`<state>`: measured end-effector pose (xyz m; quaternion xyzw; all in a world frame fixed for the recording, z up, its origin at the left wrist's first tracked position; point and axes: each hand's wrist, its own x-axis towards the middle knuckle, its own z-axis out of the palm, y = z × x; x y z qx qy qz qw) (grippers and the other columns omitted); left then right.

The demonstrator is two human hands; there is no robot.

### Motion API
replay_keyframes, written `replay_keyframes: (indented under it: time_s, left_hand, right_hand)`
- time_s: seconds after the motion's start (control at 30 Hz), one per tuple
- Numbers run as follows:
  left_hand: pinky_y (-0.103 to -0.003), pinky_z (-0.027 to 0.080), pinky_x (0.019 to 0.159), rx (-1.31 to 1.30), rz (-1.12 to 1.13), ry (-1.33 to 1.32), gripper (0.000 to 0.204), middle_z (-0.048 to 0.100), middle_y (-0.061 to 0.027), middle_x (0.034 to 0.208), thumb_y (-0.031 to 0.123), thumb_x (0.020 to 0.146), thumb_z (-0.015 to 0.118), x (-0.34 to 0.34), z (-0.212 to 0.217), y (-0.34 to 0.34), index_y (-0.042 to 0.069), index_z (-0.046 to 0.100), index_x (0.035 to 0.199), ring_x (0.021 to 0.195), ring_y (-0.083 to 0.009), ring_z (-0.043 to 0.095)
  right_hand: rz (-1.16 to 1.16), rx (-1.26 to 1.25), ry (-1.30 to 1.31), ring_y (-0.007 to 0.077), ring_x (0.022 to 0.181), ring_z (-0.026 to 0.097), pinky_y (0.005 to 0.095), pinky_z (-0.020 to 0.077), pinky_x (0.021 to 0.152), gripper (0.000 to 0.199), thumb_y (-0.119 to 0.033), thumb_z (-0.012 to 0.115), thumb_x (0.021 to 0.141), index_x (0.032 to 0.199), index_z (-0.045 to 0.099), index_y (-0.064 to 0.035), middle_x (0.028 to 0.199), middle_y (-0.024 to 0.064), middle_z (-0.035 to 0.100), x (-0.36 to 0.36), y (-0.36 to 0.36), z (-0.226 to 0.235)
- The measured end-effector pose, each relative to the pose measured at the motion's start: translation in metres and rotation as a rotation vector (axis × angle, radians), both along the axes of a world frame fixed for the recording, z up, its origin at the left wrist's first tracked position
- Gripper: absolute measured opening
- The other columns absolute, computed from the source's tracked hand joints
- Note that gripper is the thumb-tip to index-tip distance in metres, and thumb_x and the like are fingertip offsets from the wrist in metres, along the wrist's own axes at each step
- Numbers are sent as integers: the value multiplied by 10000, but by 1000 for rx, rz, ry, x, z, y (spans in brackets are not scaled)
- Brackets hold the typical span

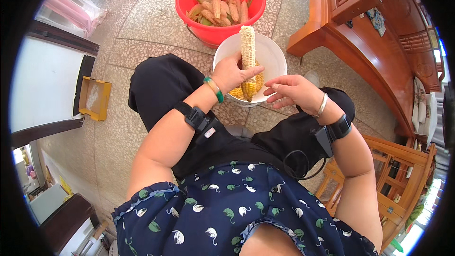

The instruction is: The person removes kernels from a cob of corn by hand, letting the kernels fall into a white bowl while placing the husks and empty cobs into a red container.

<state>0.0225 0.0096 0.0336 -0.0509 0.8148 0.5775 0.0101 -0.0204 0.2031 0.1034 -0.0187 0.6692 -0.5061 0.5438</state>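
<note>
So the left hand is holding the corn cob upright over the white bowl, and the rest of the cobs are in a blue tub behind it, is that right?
Not quite: the tub behind is red, not blue, as the head view shows. The rest stands: the left hand holds the corn cob upright over the white bowl, and the other cobs lie in that tub.

left hand (231, 73): grip closed, forearm bent inward | right hand (291, 92): fingers loosely extended, free
</note>
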Motion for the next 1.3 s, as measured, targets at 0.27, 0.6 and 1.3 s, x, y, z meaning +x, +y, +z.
replay_keyframes:
  time_s: [0.27, 0.6, 1.3]
  left_hand:
    - [-251, 461, 709, 185, -24, 2, 514, 601, -112, 930, 324, 733, 674, -7, -8, 3, -31, 515, 1069, 809, -133, 576]
    - [-270, 458, 707, 237, -2, -298, 422, 614, -110, 874, 347, 769, 614, -9, -1, -5, -18, 577, 976, 776, -152, 581]
    - [-256, 458, 678, 36, -96, -236, 460, 598, -103, 887, 336, 786, 605, -26, -42, 0, -22, 517, 1062, 767, -122, 560]
  right_hand:
    - [-101, -137, 18, 195, 962, 544, 312, 465, 829, 374, -233, 410, 908, 1163, 430, 40, 1078, 129, 528, 5, -8, -44]
    - [-5, -314, 74, 224, 775, 621, 312, 513, 706, 289, -183, 349, 919, 1010, 495, 49, 891, 147, 597, 8, -33, -76]
    - [-139, -134, 126, 247, 701, 624, 320, 527, 579, 258, -18, 308, 843, 985, 498, 84, 836, 191, 591, 10, -40, -98]
